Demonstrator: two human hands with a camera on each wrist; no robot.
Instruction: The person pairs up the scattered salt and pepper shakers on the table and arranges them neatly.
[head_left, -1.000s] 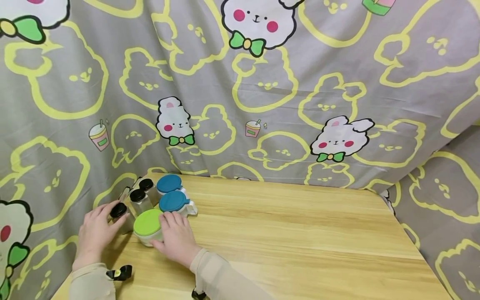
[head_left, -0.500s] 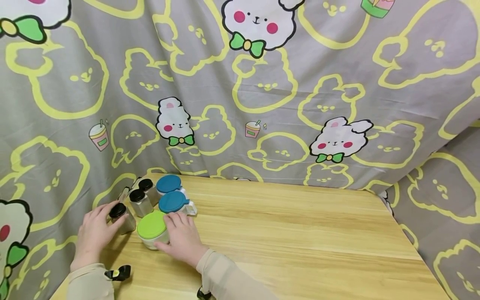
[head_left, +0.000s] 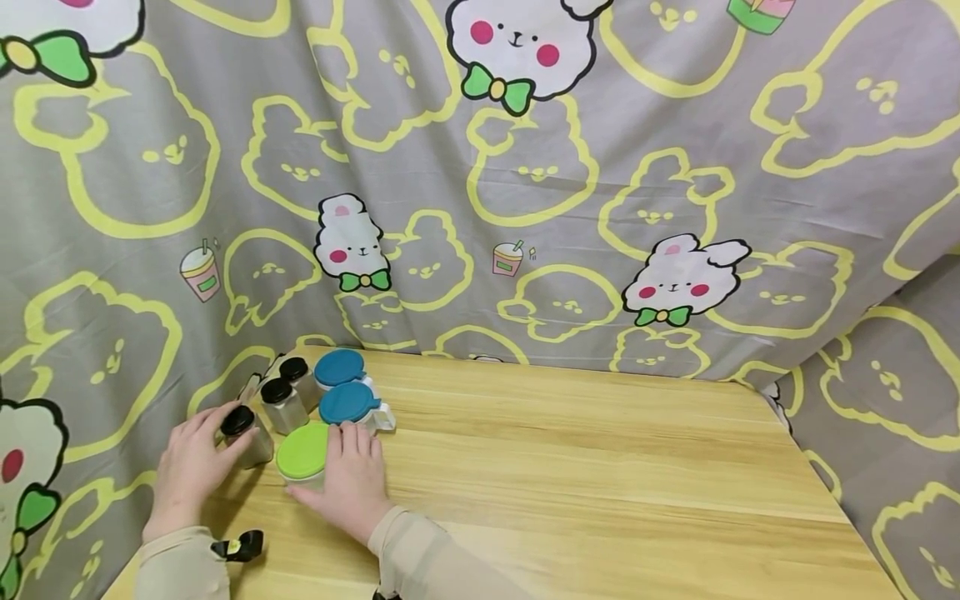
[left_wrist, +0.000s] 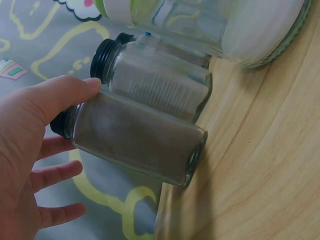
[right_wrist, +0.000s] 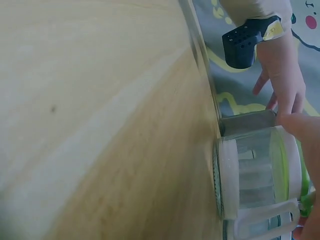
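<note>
My left hand (head_left: 197, 467) pinches a black-capped glass spice jar (left_wrist: 135, 137) near its neck between thumb and forefinger; the other fingers are spread. Grey-brown powder fills this upright jar. Just to its right, my right hand (head_left: 351, 479) grips a squat clear glass seasoning jar with a green lid (head_left: 302, 450). The thumb lies at the lid's near edge, and the fingers reach over its right side. In the right wrist view this glass jar (right_wrist: 257, 167) shows a white base and a white handle (right_wrist: 270, 220). Part of it is hidden behind the right hand.
Two more black-capped jars (head_left: 283, 406) stand behind, beside the patterned curtain (head_left: 435, 167). Two blue-lidded jars (head_left: 348, 402) with white handles are at the back, right behind the green-lidded one. The wooden table (head_left: 600, 475) stretches away to the right.
The green-lidded jar has shifted slightly right, apart from the left hand's spice jar. My right hand moved right with it, then its wrist swung back left. My left hand stays in place.
</note>
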